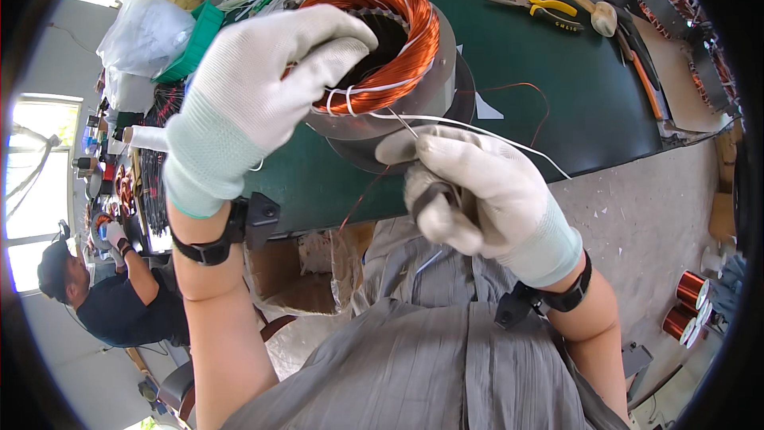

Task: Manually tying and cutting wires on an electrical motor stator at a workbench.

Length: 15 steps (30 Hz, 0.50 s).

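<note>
A motor stator [454,56] stands on the green table, topped by a ring-shaped copper winding [414,24] bound with white lacing cord. My left hand [278,64], in a white knitted glove, is closed over the winding's left side, its fingertips at the central opening. Just below the winding, my gloved right hand [485,183] pinches a thin metal needle [404,123] pointing up toward the lacing. A dark object [436,195] is partly hidden in that hand's curled fingers; its kind is unclear. A loose white cord [493,137] trails from the winding to the right.
Yellow-and-black pliers [549,9] and a wooden mallet [593,12] lie on the table's far right. A green bin [189,44] is at the left. A cardboard box [298,275] stands below the edge. Another person [111,295] sits at far left; copper spools [686,302] are at right.
</note>
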### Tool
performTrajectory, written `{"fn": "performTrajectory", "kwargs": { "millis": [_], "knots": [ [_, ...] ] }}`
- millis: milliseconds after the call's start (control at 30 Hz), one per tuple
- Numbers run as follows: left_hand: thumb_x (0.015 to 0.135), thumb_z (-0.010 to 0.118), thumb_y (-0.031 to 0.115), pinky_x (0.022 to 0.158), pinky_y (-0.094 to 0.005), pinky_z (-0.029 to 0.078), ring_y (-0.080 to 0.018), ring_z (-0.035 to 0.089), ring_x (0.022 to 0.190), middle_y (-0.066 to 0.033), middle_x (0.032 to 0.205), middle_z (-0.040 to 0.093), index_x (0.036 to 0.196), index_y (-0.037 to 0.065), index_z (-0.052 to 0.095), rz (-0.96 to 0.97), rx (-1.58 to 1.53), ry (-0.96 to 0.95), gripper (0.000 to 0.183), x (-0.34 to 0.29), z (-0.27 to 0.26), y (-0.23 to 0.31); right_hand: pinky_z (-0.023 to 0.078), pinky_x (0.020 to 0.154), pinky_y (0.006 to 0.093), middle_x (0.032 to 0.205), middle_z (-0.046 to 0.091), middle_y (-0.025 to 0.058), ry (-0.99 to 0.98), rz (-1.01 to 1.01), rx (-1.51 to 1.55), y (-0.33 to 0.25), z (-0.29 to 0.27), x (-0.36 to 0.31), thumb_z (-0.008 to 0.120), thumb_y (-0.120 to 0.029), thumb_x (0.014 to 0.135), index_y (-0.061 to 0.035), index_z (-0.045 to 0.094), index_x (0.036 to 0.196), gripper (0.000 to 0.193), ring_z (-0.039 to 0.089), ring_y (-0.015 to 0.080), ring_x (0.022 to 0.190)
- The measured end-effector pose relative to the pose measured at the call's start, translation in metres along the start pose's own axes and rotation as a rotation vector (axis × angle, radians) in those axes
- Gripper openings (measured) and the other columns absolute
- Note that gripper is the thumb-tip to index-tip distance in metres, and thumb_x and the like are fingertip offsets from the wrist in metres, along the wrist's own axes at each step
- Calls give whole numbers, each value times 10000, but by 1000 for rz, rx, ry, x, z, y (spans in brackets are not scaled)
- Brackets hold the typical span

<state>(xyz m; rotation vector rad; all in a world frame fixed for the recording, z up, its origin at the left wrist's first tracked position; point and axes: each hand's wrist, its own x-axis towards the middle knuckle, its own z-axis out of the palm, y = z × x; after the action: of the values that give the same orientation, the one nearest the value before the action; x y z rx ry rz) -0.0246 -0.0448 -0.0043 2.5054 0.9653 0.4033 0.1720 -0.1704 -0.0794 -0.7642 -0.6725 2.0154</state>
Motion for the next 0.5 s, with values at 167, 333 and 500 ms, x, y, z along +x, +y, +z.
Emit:
{"fn": "performTrajectory", "kwargs": {
  "millis": [167,333,500],
  "knots": [
    [815,644,55,851,-337,511,-309,652,925,-129,966,679,976,0,702,519,389,-224,179,27,-16,-25,458,513,225,668,655,17,426,-613,-1383,12,-1,28,534,-319,1057,-19,658,1133,334,575,74,539],
    [808,639,37,841,-360,521,-312,651,917,-137,1068,690,969,-1,697,400,292,560,176,-21,-67,12,353,370,227,1157,669,197,-311,-270,391,12,-18,-5,471,-99,1038,16,415,1479,459,574,84,585],
    [718,775,77,710,-380,512,-263,661,827,-55,1109,680,969,141,715,608,444,140,266,-4,17,24,514,898,339,1273,594,169,155,-841,-977,29,-44,-69,715,-216,905,19,602,1243,427,617,223,1070]
  ]
}}
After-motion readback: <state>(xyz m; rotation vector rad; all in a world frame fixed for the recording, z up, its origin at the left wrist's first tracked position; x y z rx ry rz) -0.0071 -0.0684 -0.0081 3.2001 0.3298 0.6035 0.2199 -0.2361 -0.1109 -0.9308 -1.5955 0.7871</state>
